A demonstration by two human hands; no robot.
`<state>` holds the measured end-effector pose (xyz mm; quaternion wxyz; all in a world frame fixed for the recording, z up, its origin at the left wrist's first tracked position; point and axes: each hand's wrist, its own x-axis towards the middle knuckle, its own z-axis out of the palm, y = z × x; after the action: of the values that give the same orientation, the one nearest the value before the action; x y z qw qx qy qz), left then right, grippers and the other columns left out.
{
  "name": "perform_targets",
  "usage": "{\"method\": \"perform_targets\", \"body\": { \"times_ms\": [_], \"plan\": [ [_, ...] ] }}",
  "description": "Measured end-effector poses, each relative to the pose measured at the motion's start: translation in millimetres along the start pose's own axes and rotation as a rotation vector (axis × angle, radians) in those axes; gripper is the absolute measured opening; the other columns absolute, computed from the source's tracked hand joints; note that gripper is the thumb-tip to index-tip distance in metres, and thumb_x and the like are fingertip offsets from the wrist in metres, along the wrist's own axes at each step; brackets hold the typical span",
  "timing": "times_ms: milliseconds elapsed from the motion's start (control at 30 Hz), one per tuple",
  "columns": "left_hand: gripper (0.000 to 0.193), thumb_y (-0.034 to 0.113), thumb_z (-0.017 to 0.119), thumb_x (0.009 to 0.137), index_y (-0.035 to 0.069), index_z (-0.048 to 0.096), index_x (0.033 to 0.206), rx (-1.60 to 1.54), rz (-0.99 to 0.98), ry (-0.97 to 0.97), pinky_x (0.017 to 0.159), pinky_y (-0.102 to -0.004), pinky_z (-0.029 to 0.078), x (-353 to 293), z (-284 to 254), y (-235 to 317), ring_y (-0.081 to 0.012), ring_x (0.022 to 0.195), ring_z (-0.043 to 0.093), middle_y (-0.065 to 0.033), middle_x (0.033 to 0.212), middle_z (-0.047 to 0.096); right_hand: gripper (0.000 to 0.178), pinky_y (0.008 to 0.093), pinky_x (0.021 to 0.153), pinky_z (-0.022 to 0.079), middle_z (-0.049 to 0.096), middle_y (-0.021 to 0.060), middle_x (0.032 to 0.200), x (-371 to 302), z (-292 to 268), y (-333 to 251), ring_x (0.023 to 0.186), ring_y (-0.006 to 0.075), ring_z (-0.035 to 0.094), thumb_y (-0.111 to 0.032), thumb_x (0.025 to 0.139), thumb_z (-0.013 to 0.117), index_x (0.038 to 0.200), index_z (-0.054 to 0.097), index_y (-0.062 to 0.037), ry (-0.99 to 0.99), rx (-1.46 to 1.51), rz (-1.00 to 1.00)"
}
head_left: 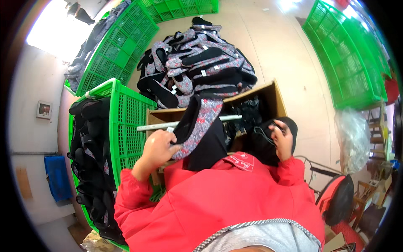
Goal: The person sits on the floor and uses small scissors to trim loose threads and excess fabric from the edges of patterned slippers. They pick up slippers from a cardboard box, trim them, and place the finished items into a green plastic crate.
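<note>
My left hand (157,148) is closed on the heel end of a slipper (204,122), which has grey floral fabric with red spots and a black lining. The slipper is tilted, its far end pointing away from me over the edge of a cardboard box (275,96). To the right, above my black-clad knee, my right hand (283,140) has its fingers curled in around something small and dark that I cannot make out. A thin grey loop (261,133) shows beside those fingers. Beyond the box lies a large heap of matching slippers (201,56) with black soles.
A pale rod (147,127) lies across the box, with black items inside it. At my left stands a green crate (119,126) full of dark slippers; another green crate (119,46) is behind it. More green crates (344,54) stand far right, near a clear plastic bag (352,138).
</note>
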<state>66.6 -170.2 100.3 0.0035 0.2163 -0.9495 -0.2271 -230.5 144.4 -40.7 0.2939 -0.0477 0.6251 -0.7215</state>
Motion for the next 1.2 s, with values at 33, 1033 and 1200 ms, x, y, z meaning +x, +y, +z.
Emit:
{"method": "perform_targets", "body": {
  "times_ms": [33, 1033, 1200],
  "plan": [
    [0.027, 0.023, 0.082, 0.069, 0.004, 0.064, 0.077, -0.002, 0.041, -0.039, 0.069, -0.0462, 0.047, -11.6, 3.1, 11.8, -0.0361, 0.076, 0.06, -0.0137, 0.073, 0.062, 0.031, 0.0187, 0.061, 0.042, 0.07, 0.0065, 0.101, -5.1, 13.7, -1.3, 0.067, 0.0051, 0.053, -0.004, 0.095, 0.062, 0.126, 0.061, -0.002, -0.044, -0.03, 0.011],
    [0.025, 0.009, 0.073, 0.086, 0.003, 0.064, 0.109, -0.649, -0.147, -0.082, 0.074, -0.0298, 0.051, 27.1, 58.6, 76.5, -0.0158, 0.077, 0.063, -0.0059, 0.086, 0.065, 0.037, 0.0236, 0.082, 0.048, 0.061, -0.0005, 0.103, -61.1, 95.8, 54.5, 0.091, 0.0072, 0.057, -0.01, 0.095, 0.069, 0.128, 0.053, -0.0027, -0.541, 0.176, 0.249],
    [0.019, 0.011, 0.052, 0.103, -0.001, 0.063, 0.112, -0.774, -0.203, -0.156, 0.073, -0.0221, 0.046, 31.6, 78.1, 65.0, -0.0055, 0.079, 0.053, 0.0015, 0.085, 0.06, 0.028, 0.0206, 0.069, 0.044, 0.059, -0.0035, 0.091, -61.7, 95.7, 49.7, 0.077, 0.004, 0.052, -0.01, 0.094, 0.069, 0.117, 0.055, -0.0042, -0.522, 0.223, 0.346]
  ]
}}
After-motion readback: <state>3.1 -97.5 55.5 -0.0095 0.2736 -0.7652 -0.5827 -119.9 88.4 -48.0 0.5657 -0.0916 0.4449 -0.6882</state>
